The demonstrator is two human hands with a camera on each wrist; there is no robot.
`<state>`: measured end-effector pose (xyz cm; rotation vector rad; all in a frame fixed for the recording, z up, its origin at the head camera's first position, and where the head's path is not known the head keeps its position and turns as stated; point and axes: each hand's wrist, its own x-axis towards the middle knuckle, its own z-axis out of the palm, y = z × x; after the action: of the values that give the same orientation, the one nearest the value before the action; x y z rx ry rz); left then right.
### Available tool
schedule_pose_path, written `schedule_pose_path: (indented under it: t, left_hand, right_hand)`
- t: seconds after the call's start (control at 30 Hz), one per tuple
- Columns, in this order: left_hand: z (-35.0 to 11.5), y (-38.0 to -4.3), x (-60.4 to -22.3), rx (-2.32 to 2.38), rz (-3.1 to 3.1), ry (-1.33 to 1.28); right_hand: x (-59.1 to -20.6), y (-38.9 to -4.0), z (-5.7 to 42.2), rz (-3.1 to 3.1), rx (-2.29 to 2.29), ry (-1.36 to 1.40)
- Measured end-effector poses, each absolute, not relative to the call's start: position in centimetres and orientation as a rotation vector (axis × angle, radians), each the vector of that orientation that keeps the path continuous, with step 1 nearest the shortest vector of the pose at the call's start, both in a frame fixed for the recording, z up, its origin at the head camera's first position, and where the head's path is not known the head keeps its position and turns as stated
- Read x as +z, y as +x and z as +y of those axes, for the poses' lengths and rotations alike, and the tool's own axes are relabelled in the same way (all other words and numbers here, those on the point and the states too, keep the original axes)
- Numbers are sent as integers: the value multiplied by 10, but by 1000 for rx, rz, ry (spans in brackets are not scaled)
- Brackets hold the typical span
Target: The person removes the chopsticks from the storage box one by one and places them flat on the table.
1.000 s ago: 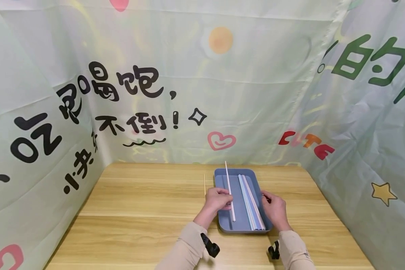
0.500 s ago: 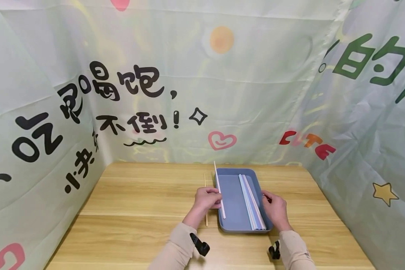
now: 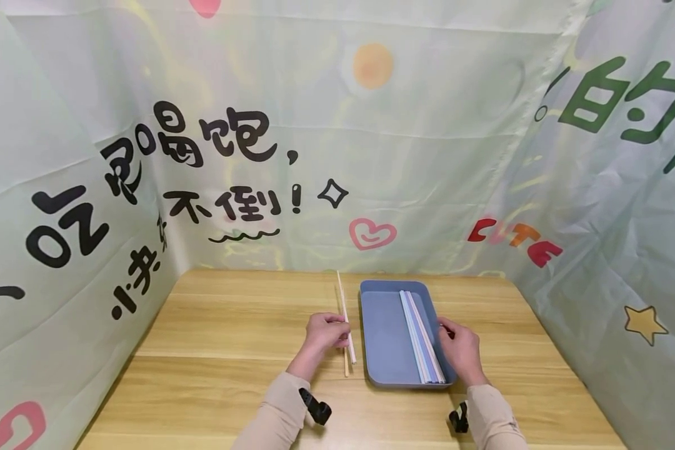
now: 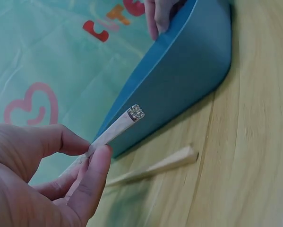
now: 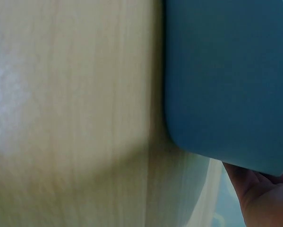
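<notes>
My left hand [image 3: 327, 331] pinches a pale pinkish-white chopstick [image 4: 114, 130] between thumb and fingers. Its silvery patterned end looks double, so I cannot tell whether it is one stick or two. Just below it, a light wooden chopstick [image 4: 169, 161] lies on the table, left of the blue-grey tray [image 3: 385, 325]. In the tray's right half lies a bundle of white, blue and pink chopsticks [image 3: 419, 337]. My right hand [image 3: 460, 350] grips the tray's right side; part of that hand [image 5: 269, 203] also shows at the tray wall in the right wrist view.
The wooden table [image 3: 219, 331] reaches to printed cloth walls [image 3: 292, 94] at the back and both sides. Black wrist cameras [image 3: 316, 407] are strapped over both sleeves.
My left hand has carried the pale chopstick leftward, from above the tray, across its left rim, to beside the wooden chopstick. The right hand has stayed at the tray's side.
</notes>
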<state>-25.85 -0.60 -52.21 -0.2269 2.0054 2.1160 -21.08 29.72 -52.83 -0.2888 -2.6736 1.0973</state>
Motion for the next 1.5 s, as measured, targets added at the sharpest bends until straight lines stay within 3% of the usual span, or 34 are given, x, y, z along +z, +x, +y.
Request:
schedule_pose_path:
  t: [1.5]
  left_hand:
    - [-26,-254,-533,1757,2448,-175]
  right_hand:
    - [-529,-212,297,-2661,1110,-300]
